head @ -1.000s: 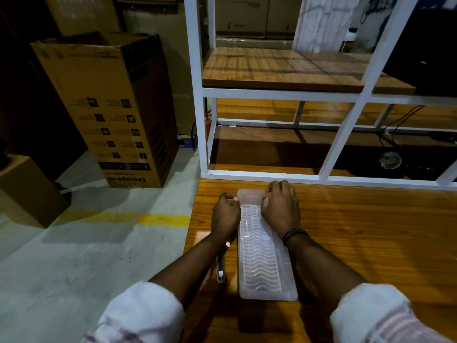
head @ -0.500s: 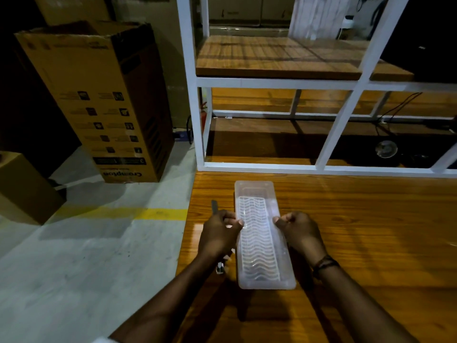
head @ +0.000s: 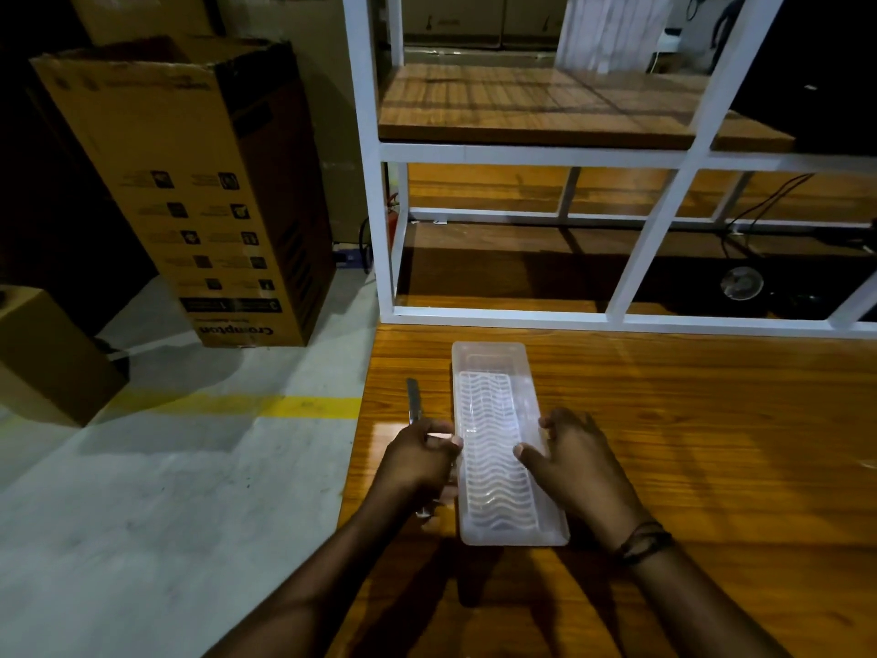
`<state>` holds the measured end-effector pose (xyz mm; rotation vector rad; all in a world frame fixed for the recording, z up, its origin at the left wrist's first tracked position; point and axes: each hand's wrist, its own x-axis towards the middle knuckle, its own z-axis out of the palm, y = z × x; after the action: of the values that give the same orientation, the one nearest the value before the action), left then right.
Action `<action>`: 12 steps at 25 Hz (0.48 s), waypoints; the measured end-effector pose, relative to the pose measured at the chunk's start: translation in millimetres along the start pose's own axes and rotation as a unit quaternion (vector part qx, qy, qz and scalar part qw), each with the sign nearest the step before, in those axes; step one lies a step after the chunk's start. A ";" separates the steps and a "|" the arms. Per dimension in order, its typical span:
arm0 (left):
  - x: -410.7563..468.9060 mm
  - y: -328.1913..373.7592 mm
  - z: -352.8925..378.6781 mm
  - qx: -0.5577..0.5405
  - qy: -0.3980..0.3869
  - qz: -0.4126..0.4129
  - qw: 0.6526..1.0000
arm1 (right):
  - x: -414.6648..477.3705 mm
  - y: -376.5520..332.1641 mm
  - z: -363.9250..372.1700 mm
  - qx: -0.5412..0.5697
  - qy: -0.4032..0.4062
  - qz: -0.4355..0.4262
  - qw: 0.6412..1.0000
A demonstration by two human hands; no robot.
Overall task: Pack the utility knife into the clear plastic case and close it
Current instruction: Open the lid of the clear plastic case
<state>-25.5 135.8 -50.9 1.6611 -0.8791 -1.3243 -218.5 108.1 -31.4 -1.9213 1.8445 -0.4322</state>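
Sliding back from the far end of the clear plastic case (head: 498, 448), both hands now bracket its middle. Left of the case, the left hand (head: 420, 460) is curled around the utility knife (head: 414, 401), thumb touching the case's left edge. Right of it, the right hand (head: 567, 455) lies open, thumb on the ribbed lid, fingers along the right wall. Beyond the case stands a white shelf frame (head: 498, 318).

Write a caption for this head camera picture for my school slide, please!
Two hands, left and right, hold the sides of a clear case on a wooden table, a knife beside it.
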 end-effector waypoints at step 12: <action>-49.3 -43.3 -13.6 0.003 -0.125 0.036 0.992 | -56.3 11.6 -20.2 0.100 -0.110 0.032 0.988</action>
<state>-20.9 200.3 -68.4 1.4739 -1.0781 -1.5023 -242.2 161.9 -15.8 -1.6992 1.6490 -0.3541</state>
